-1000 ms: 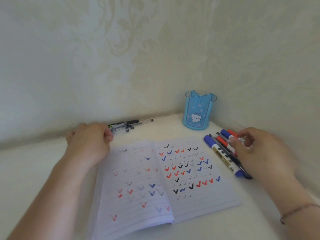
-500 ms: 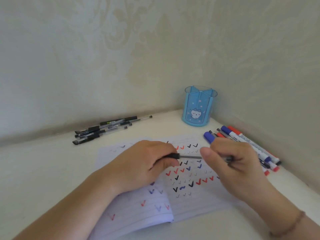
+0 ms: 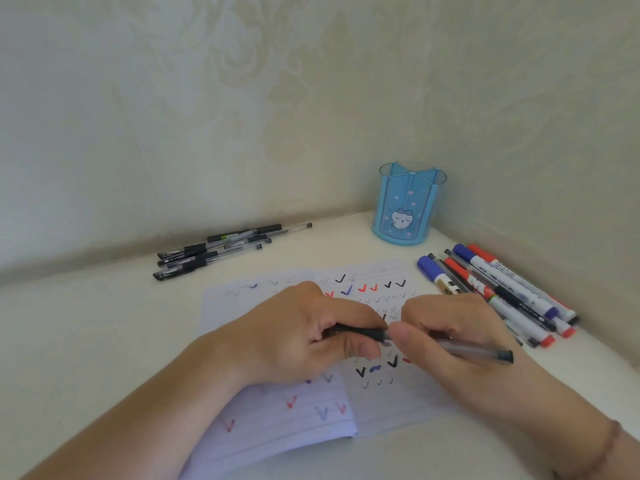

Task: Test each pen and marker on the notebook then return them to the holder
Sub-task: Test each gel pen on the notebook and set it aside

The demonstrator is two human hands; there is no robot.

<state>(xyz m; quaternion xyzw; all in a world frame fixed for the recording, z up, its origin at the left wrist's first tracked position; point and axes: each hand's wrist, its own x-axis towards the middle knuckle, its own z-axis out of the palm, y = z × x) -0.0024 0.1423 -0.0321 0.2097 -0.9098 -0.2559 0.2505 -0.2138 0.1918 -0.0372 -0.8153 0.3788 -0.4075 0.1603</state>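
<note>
The left hand [image 3: 304, 336] grips a gel pen's [image 3: 464, 348] black cap; the right hand [image 3: 446, 332] pinches its barrel. Judging by this, they're uncapping it over the notebook [image 3: 398, 403].

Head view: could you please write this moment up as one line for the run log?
step: uncapping pen over notebook | left hand: grips cap end | right hand: grips barrel | holder: no pens inside
</note>
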